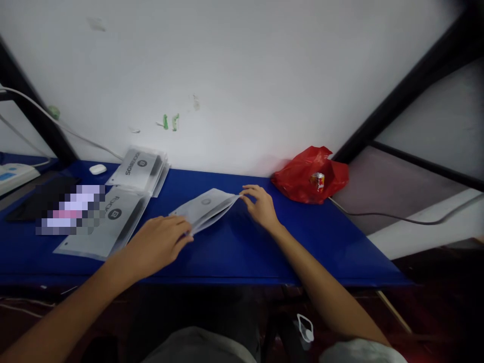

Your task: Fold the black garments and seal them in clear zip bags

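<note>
A grey plastic pouch (206, 207) with a round logo lies tilted on the blue table (234, 247), lifted a little off the surface. My left hand (161, 242) pinches its near left end, fingers closed on it. My right hand (260, 204) grips the far right end, fingers curled over the edge. The pouch stretches between both hands.
Two piles of similar grey pouches sit to the left, one flat (104, 224) and one stacked near the wall (140, 169). A white earbud case (98, 169), a dark tablet (38, 201) and a red plastic bag (310, 174) also rest on the table. Cables run along the wall.
</note>
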Motion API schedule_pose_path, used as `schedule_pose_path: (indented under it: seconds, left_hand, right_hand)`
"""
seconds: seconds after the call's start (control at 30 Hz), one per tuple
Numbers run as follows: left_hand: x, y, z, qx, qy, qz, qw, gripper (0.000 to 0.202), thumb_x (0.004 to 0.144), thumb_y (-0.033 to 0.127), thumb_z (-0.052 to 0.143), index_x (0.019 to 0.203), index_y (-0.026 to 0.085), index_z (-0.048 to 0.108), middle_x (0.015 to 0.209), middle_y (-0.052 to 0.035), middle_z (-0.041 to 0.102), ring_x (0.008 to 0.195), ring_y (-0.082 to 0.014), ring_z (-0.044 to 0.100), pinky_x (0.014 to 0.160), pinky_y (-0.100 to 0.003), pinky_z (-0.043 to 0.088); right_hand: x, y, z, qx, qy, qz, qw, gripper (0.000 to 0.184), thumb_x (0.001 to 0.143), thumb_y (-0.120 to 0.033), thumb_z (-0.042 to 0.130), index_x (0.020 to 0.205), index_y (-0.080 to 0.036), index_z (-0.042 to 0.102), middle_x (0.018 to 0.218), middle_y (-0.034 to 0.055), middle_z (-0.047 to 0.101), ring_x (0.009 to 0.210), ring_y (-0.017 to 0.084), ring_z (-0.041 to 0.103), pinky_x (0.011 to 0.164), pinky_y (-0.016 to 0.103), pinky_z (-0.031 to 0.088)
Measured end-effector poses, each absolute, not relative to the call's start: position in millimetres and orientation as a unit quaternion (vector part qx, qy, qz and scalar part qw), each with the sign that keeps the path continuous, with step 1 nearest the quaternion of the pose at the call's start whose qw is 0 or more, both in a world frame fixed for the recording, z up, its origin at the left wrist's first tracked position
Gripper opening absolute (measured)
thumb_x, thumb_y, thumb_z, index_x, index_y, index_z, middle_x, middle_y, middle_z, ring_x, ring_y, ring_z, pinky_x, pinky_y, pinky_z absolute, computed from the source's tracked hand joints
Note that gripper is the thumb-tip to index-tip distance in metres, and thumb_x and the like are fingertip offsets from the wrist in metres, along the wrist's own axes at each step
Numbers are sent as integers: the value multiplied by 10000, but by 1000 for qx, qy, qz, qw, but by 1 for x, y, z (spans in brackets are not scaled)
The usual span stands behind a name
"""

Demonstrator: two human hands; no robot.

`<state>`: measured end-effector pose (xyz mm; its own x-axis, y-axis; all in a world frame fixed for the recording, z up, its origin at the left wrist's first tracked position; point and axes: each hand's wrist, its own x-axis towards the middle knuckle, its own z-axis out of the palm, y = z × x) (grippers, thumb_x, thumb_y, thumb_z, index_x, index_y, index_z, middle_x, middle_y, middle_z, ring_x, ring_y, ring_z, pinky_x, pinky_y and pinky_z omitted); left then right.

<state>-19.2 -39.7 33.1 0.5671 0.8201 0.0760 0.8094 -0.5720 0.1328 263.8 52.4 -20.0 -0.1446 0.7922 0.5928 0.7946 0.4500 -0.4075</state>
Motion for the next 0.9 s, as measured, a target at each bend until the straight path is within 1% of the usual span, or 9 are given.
schedule_pose_path:
  seconds: [0.03,0.1,0.2,0.23,0.33,0.5,0.67,0.83,0.9]
  left_hand:
    - [-13,-41,38,894,438,60,80,208,925,326,466,953,224,644,956,-8,672,855,-189,633,729,-310,459]
    - [-3,-36,42,898,420,82,102,258,931,354,445,1064,233,629,1056,-19,664,940,-196,624,781,-311,466]
    - [4,-8,29,889,431,133,72,360,945,350,396,1234,196,546,1213,-72,608,1094,-230,564,880,-346,454]
    - [5,3,21,884,441,139,65,388,947,372,385,1255,185,530,1251,-86,588,1120,-242,547,902,-366,447]
    - [4,29,-4,879,455,129,62,432,941,394,392,1289,166,507,1360,-112,515,1194,-274,502,951,-413,425]
    - [1,39,-22,874,462,138,58,430,947,420,368,1256,180,544,1321,-98,557,1182,-272,517,939,-410,434]
    - [1,36,-21,865,478,141,57,419,948,403,368,1237,165,556,1293,-101,574,1149,-264,532,909,-406,452]
    - [1,36,-26,860,480,164,59,418,955,400,349,1243,174,549,1302,-82,568,1152,-243,519,925,-385,447]
    - [1,35,-27,857,483,167,57,417,957,393,349,1248,172,547,1306,-80,566,1158,-240,517,934,-378,443]
  right_hand:
    - [262,57,-22,-548,-742,0,387,61,800,-198,604,826,-224,653,1019,78,681,964,250,610,871,452,477]
    - [257,62,-25,-584,-719,-1,376,102,767,-186,635,865,-213,646,988,83,680,963,260,610,863,456,481]
    - [250,55,-31,-596,-717,0,361,63,755,-179,639,810,-211,639,1010,80,672,974,256,606,865,453,483]
    - [249,50,-33,-588,-727,6,354,33,762,-179,630,771,-210,637,1023,77,669,973,249,607,868,449,483]
    - [246,34,-36,-542,-780,44,310,79,780,-167,609,731,-212,652,1077,72,662,970,231,609,874,445,484]
    - [242,22,-37,-508,-815,89,263,155,765,-111,636,846,-230,694,1190,76,629,1055,241,589,901,463,476]
    - [241,25,-38,-530,-793,123,274,35,750,-216,708,778,-217,687,1180,76,631,1096,246,575,946,474,450]
    - [245,24,-44,-531,-789,134,278,150,740,-186,709,885,-220,691,1279,95,571,1203,262,513,998,493,417]
    - [245,23,-46,-534,-789,126,277,191,738,-222,718,928,-222,697,1320,107,543,1249,288,478,1017,518,397]
